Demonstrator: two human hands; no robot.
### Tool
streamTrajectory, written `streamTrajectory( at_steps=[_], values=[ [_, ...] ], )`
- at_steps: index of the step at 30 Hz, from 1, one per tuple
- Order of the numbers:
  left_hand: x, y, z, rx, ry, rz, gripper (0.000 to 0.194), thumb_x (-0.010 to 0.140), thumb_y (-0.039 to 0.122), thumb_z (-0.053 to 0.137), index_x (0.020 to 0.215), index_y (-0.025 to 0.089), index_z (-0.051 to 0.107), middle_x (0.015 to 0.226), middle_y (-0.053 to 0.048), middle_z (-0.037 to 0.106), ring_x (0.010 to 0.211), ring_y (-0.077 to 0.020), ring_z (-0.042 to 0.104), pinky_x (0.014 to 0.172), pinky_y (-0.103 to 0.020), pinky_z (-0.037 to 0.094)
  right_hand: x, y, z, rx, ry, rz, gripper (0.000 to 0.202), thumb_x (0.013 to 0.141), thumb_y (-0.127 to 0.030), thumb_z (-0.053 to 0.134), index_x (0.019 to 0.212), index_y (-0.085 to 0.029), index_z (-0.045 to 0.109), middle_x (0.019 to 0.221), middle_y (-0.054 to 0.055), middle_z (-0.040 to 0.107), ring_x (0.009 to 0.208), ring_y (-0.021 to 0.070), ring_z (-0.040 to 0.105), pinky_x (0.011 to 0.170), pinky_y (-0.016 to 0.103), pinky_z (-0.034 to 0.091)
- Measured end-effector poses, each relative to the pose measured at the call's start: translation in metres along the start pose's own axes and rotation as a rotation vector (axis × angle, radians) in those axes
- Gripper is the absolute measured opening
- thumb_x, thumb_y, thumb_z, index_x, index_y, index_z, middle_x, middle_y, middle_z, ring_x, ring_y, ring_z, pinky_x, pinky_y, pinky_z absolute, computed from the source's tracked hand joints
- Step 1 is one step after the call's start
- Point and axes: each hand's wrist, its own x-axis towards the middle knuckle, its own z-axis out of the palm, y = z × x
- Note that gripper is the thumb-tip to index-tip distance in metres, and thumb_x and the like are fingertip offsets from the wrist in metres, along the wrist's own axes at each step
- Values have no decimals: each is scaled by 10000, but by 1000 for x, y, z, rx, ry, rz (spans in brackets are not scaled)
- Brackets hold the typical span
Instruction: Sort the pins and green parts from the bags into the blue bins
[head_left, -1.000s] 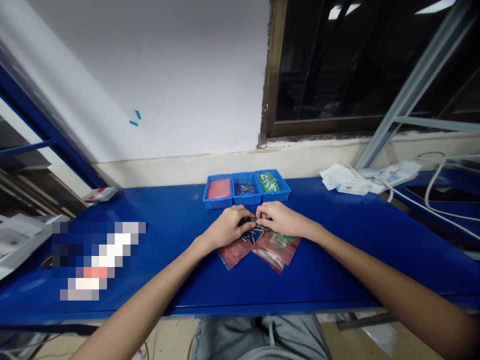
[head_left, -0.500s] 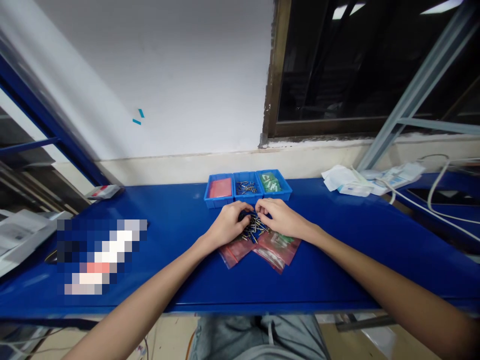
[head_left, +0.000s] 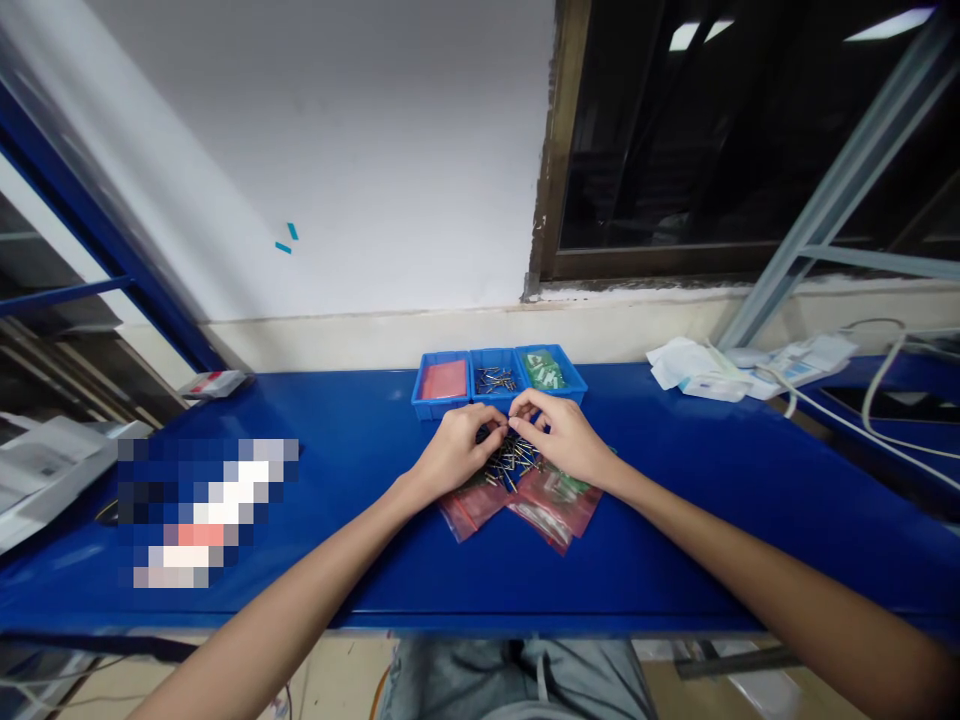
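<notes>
Fingertips of left hand [head_left: 459, 445] and right hand [head_left: 564, 438]: drawn nearer each other since the earlier frame, now almost meeting. Left: thumb and forefinger curled close; right: fingers bent, thumb toward the left; whether either grips a small piece, cannot tell. Metal pins [head_left: 514, 462], one loose heap, on the table below and between both hands. Left red bag [head_left: 474, 508] and right red bag [head_left: 561, 508], flat, on the near side of the heap; green bag [head_left: 576, 484], partly hidden, by the right wrist. Beyond, side by side: left blue bin [head_left: 441, 409], red bags; middle blue bin [head_left: 495, 358], metal pins; right blue bin [head_left: 576, 384], green bags with white pieces. All on blue table [head_left: 337, 430].
</notes>
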Motion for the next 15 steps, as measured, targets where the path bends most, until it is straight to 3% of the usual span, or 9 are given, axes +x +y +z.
streamTrajectory(
  at_steps=[5,12,15],
  values=[
    [1,2,-1,-32,106,-11,105,957,152,514,951,163,619,876,-20,670,778,-148,609,736,-271,455,3,4,-3,-106,65,-24,60,909,-215,577,875,-199,624,819,7,673,735,148,613,688,272,441],
    [2,1,-2,-29,216,55,86,961,178,544,1014,168,610,901,-28,639,789,-142,595,739,-273,468,-1,5,8,-72,-31,30,94,905,-202,583,824,-191,629,748,-2,683,686,142,625,667,258,433],
    [0,1,-3,3,198,101,144,959,141,519,1072,172,603,936,-43,628,820,-151,598,761,-286,491,-2,2,11,-56,-40,80,135,913,-219,565,796,-187,626,693,-9,665,628,135,598,618,249,407]
  ],
)
